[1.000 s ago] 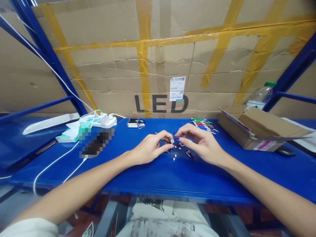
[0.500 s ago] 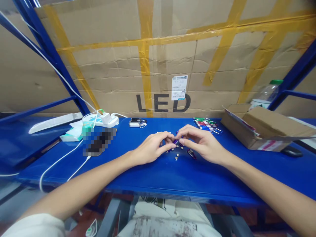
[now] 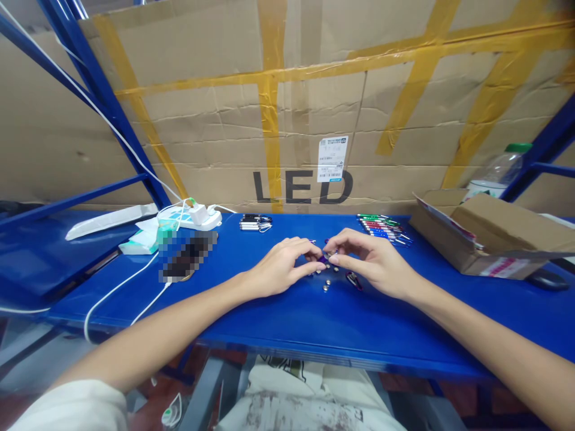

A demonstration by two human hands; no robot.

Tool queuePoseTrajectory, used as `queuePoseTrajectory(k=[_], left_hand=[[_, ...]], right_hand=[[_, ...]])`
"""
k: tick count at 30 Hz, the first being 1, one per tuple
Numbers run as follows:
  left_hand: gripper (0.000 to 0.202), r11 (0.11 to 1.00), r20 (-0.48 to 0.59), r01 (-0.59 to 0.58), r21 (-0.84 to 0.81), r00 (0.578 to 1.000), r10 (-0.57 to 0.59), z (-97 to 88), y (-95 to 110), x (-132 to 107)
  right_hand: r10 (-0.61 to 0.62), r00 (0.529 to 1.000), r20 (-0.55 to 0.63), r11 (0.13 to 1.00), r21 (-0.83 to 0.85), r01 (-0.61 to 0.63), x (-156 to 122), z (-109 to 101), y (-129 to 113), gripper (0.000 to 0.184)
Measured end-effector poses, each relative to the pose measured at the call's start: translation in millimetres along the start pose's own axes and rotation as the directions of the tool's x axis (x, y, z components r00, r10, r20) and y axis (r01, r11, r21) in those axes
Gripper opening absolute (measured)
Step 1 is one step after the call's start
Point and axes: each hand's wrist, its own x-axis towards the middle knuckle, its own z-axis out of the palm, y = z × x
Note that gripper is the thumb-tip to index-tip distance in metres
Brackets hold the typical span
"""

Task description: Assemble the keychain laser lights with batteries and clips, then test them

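My left hand (image 3: 287, 266) is closed in a pinch on a small purple metal tube (image 3: 322, 259), most of it hidden by the fingers. Facing it, my right hand (image 3: 371, 260) pinches a tiny silvery piece (image 3: 331, 256) against the tube's end; its exact shape is too small to make out. Several small round silver cells (image 3: 326, 285) lie on the blue table under the fingertips. Beside my right hand's fingers rests a dark purple carabiner clip (image 3: 354, 281). Other purple parts are partly covered by both hands.
Toward the back lie a row of coloured tubes with clips (image 3: 381, 227) and a black and silver group (image 3: 255, 222). An open cardboard box (image 3: 476, 239) stands right. A power strip (image 3: 197, 216), tissue pack (image 3: 144, 236), pixelated dark object (image 3: 188, 257) and white cables are left.
The view has shifted slightly, so everything sits a little further right. Both hands keep together, and a silvery piece now shows at my right fingertips.
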Motion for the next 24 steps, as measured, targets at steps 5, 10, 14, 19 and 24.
queuePoseTrajectory(k=[5,10,14,19,24], left_hand=[[0.015,0.998,-0.022,-0.019,-0.057,1.000,0.017,0.0,1.8,0.5],[0.016,0.994,-0.043,-0.007,-0.105,0.999,0.002,0.5,1.6,1.3],[0.018,0.992,-0.051,-0.002,-0.123,0.999,-0.005,1.4,0.7,1.4],[0.019,0.993,-0.046,0.005,-0.114,0.999,-0.011,1.6,0.7,1.6],[0.018,0.994,-0.036,-0.004,-0.107,0.999,0.001,0.9,1.3,1.0]], right_hand=[[0.010,1.000,-0.010,0.999,0.036,-0.010,0.7,2.3,-1.8,0.021],[0.021,1.000,0.012,0.998,0.065,-0.021,1.2,5.5,-3.9,0.019],[0.036,0.999,0.031,0.998,0.059,-0.037,0.6,5.6,-5.0,0.019],[0.055,0.997,0.051,0.994,0.090,-0.059,1.0,5.4,-5.7,0.021],[0.069,0.997,0.045,0.991,0.112,-0.073,1.1,7.6,-6.4,0.024]])
